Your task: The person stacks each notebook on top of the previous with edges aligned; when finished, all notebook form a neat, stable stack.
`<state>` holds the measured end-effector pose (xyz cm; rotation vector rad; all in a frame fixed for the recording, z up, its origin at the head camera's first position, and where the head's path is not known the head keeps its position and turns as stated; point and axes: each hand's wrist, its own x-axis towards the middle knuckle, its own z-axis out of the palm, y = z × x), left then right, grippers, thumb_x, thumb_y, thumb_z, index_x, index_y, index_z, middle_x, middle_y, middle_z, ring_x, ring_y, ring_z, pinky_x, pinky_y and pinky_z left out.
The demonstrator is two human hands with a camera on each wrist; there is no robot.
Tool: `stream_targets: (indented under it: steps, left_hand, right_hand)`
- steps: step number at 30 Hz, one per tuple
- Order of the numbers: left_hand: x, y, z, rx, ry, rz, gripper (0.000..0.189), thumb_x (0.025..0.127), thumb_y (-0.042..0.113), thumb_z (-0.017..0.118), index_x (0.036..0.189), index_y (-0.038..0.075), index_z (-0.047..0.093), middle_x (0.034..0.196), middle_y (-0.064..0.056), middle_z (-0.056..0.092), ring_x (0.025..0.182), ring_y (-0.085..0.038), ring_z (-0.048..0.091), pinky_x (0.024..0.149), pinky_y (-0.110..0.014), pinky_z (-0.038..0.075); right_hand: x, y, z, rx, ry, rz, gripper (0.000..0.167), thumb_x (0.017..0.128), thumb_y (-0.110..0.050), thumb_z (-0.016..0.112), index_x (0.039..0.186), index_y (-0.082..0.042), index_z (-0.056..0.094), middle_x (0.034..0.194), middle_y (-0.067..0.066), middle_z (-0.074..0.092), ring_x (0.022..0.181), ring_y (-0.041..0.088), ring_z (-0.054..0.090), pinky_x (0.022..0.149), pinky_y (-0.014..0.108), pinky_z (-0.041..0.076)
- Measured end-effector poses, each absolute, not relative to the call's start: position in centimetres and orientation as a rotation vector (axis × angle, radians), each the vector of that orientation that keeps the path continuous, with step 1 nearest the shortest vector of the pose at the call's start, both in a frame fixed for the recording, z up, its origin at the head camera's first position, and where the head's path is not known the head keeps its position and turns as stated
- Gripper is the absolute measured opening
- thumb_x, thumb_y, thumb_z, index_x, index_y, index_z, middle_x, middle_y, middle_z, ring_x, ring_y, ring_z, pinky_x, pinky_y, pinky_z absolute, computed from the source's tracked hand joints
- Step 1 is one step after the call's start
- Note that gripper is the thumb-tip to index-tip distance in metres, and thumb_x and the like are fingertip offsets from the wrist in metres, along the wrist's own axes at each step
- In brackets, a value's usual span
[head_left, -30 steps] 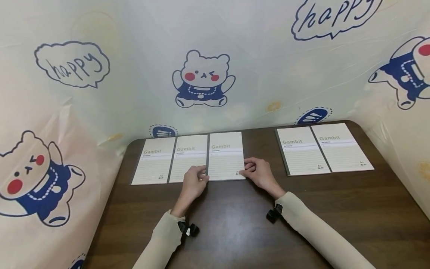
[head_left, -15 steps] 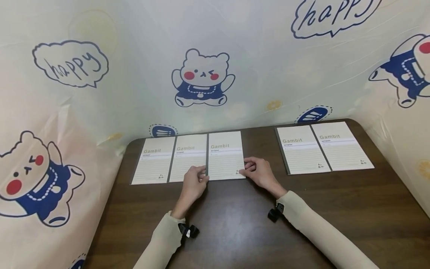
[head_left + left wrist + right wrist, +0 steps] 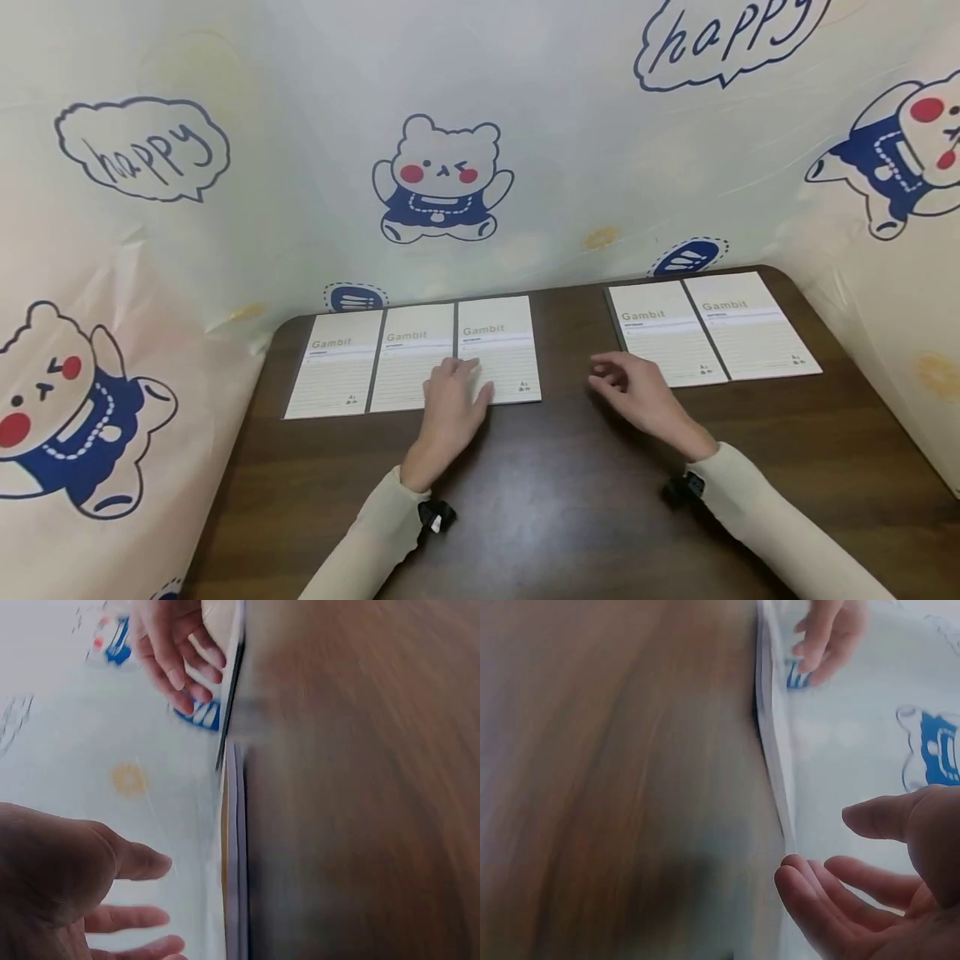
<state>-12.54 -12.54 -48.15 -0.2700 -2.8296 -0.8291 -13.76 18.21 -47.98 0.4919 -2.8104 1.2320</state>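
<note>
Notebooks point(image 3: 332, 383) with pale covers marked "Gambit" lie flat on a dark wooden table point(image 3: 525, 492), three side by side on the left and two on the right, a strip of bare wood between the groups. A person's left hand point(image 3: 453, 412) spreads over the near edge of the left group, overlapping the middle notebook point(image 3: 408, 321) and the third notebook point(image 3: 502, 367) in the head view; its fingers are relaxed, its thumb stands apart, and it holds nothing. Whether it touches either cover cannot be told. The right hand point(image 3: 637, 392) is loosely bent, a gap between thumb and fingertips, with nothing in its hold. It is beside the lower left corner of the nearer right-hand notebook point(image 3: 663, 333), partly in front of it, with the outermost notebook point(image 3: 757, 329) beyond. Cream sleeves point(image 3: 783, 517) reach to both wrists, each fitted with a small black device point(image 3: 437, 517). Behind the table hangs a pale backdrop point(image 3: 555, 142), printed with a winking bear point(image 3: 442, 179) and the word "happy" point(image 3: 142, 150) in cloud-shaped bubbles.
</note>
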Motion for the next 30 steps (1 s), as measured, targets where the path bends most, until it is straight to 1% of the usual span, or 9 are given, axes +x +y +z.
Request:
stream_targets:
  steps: [2, 4, 8, 10, 13, 17, 21, 25, 30]
  left_hand:
    - [-12.8, -11.4, -48.1, -0.447, -2.816, -0.768, 0.046, 0.097, 0.025, 0.075, 0.135, 0.001, 0.066, 0.128, -0.017, 0.066, 0.118, -0.035, 0.062, 0.102, -0.051, 0.050]
    - [-13.1, -10.1, -47.9, -0.636, -2.821, -0.729, 0.048, 0.097, 0.026, 0.075, 0.138, 0.003, 0.064, 0.135, -0.015, 0.065, 0.124, -0.032, 0.062, 0.107, -0.047, 0.052]
    - [-13.5, -7.3, -47.8, -0.990, -2.878, -0.599, 0.056, 0.102, 0.034, 0.068, 0.149, 0.007, 0.055, 0.154, -0.012, 0.055, 0.143, -0.027, 0.053, 0.118, -0.041, 0.047]
    - [-13.6, -5.7, -47.9, -1.141, -2.896, -0.513, 0.060, 0.104, 0.039, 0.063, 0.154, 0.009, 0.049, 0.161, -0.012, 0.048, 0.150, -0.026, 0.047, 0.122, -0.041, 0.043]
    - [-13.7, -3.5, -48.1, -1.314, -2.896, -0.389, 0.067, 0.106, 0.046, 0.057, 0.160, 0.009, 0.041, 0.168, -0.012, 0.039, 0.156, -0.028, 0.039, 0.126, -0.040, 0.037]
    - [-13.8, -0.9, -48.3, -1.417, -2.930, -0.259, 0.073, 0.107, 0.053, 0.050, 0.164, 0.011, 0.032, 0.173, -0.010, 0.029, 0.160, -0.027, 0.031, 0.129, -0.041, 0.031]
    - [-14.2, 1.3, -49.0, -1.448, -2.974, -0.145, 0.078, 0.106, 0.060, 0.044, 0.167, 0.016, 0.023, 0.176, -0.004, 0.021, 0.163, -0.023, 0.023, 0.131, -0.042, 0.028]
    - [-14.4, 3.1, -49.6, -1.468, -2.983, -0.067, 0.080, 0.105, 0.065, 0.039, 0.168, 0.019, 0.020, 0.177, -0.001, 0.017, 0.163, -0.020, 0.021, 0.131, -0.044, 0.028]
    - [-14.3, 4.7, -49.7, -1.483, -3.002, -0.024, 0.080, 0.105, 0.067, 0.035, 0.168, 0.019, 0.020, 0.177, 0.001, 0.016, 0.164, -0.017, 0.019, 0.131, -0.044, 0.027]
  right_hand:
    - [-13.4, 20.0, -47.7, 0.490, -2.799, 1.191, 0.034, 0.098, -0.011, 0.072, 0.128, 0.004, 0.067, 0.114, 0.020, 0.075, 0.094, 0.026, 0.074, 0.079, 0.038, 0.064]
    - [-13.1, 21.7, -47.5, 0.470, -2.805, 1.144, 0.036, 0.099, -0.012, 0.071, 0.130, 0.005, 0.066, 0.119, 0.024, 0.073, 0.098, 0.032, 0.074, 0.082, 0.043, 0.064]
    - [-12.4, 25.1, -47.3, 0.407, -2.858, 1.018, 0.043, 0.101, -0.018, 0.069, 0.135, 0.007, 0.062, 0.129, 0.030, 0.067, 0.110, 0.044, 0.071, 0.091, 0.058, 0.059]
    - [-12.0, 26.6, -47.5, 0.381, -2.897, 0.928, 0.048, 0.101, -0.022, 0.070, 0.137, 0.008, 0.060, 0.134, 0.032, 0.064, 0.119, 0.049, 0.065, 0.098, 0.063, 0.054]
    - [-11.2, 28.5, -48.0, 0.362, -2.960, 0.800, 0.056, 0.100, -0.027, 0.071, 0.139, 0.011, 0.057, 0.143, 0.035, 0.057, 0.131, 0.054, 0.055, 0.106, 0.069, 0.044]
    - [-10.2, 30.2, -48.7, 0.363, -3.048, 0.739, 0.068, 0.102, -0.037, 0.068, 0.146, 0.012, 0.050, 0.156, 0.037, 0.042, 0.144, 0.057, 0.040, 0.112, 0.071, 0.036]
    - [-9.5, 31.1, -49.0, 0.339, -3.148, 0.755, 0.080, 0.103, -0.046, 0.062, 0.156, 0.009, 0.038, 0.166, 0.034, 0.028, 0.151, 0.056, 0.029, 0.115, 0.072, 0.032]
    - [-9.2, 31.4, -49.4, 0.339, -3.187, 0.760, 0.083, 0.104, -0.049, 0.060, 0.160, 0.006, 0.032, 0.169, 0.032, 0.023, 0.154, 0.054, 0.026, 0.115, 0.073, 0.031]
    - [-9.2, 31.3, -49.5, 0.345, -3.179, 0.740, 0.083, 0.105, -0.049, 0.059, 0.160, 0.007, 0.030, 0.169, 0.031, 0.023, 0.154, 0.053, 0.026, 0.116, 0.072, 0.031]
